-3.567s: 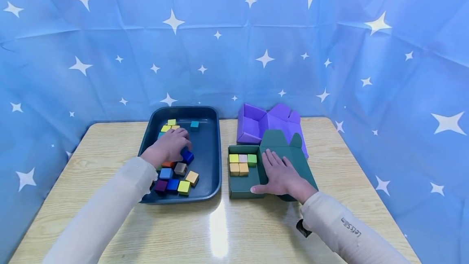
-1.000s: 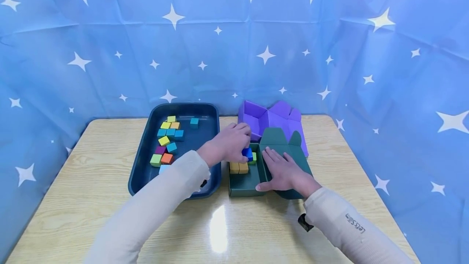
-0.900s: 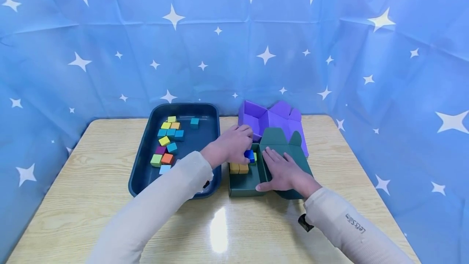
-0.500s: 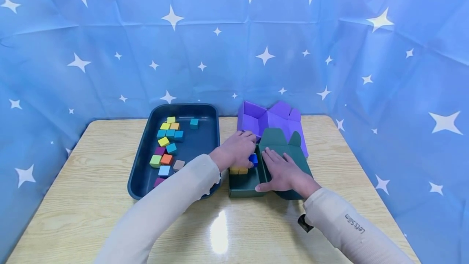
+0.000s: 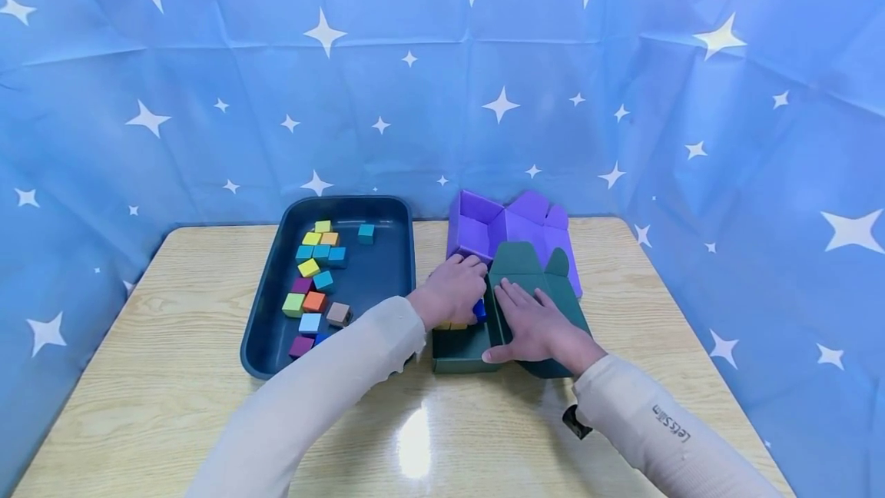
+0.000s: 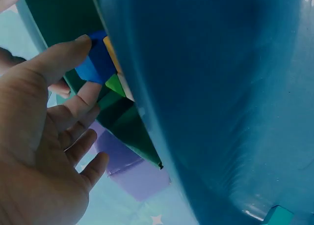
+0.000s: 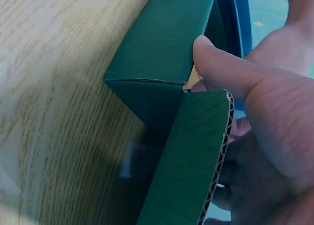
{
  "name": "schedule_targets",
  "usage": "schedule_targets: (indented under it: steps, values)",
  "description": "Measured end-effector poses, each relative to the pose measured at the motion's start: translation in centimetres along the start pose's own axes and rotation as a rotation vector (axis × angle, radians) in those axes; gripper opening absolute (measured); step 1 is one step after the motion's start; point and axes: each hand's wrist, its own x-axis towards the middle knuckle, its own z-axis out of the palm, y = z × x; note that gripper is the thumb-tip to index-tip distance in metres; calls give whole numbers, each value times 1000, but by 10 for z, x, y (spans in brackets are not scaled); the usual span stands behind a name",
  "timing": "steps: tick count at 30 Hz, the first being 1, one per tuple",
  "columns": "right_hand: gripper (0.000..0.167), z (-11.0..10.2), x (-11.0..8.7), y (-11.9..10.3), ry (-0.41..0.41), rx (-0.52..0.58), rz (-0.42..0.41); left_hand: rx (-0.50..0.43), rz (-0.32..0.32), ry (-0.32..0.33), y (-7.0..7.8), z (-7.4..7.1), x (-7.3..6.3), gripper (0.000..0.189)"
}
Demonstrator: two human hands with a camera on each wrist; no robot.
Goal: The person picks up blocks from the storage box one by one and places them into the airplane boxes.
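Note:
In the head view my left hand (image 5: 455, 290) is over the back part of the open green cardboard box (image 5: 465, 365). Its thumb and index finger pinch a blue cube (image 6: 95, 60) at the box's right side, seen closely in the left wrist view. Beside that cube sit a green cube (image 6: 115, 85) and an orange one (image 6: 112, 52); the hand hides most other cubes in the box. My right hand (image 5: 538, 329) lies with straight fingers along the green lid (image 5: 570, 306), its thumb (image 7: 216, 60) on the box's edge in the right wrist view.
Left of the box stands a dark blue tray (image 5: 380, 275) holding several coloured cubes, among them a teal cube (image 5: 366, 234) and a brown cube (image 5: 339, 314). An open purple box (image 5: 473, 237) is behind the green one. A starry blue cloth (image 5: 442, 83) hangs behind the table.
My left hand has gone from the tray to the green box with a blue cube, then edged slightly right and towards me inside it. The right hand has stayed on the box.

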Motion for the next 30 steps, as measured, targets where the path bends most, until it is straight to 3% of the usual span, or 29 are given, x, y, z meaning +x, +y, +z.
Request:
schedule_targets:
  steps: [7,19,25,30]
  values:
    - [109,0,0,-1,1,3,0,118,14,-29,10,0,4,55]
    - [109,1,0,-1,-12,9,10,228,0,-28,16,7,8,58]
    - [110,2,0,-1,-14,2,6,120,3,0,3,3,2,57]
    - [110,1,0,-1,-7,5,7,-39,1,61,-30,-15,-18,35]
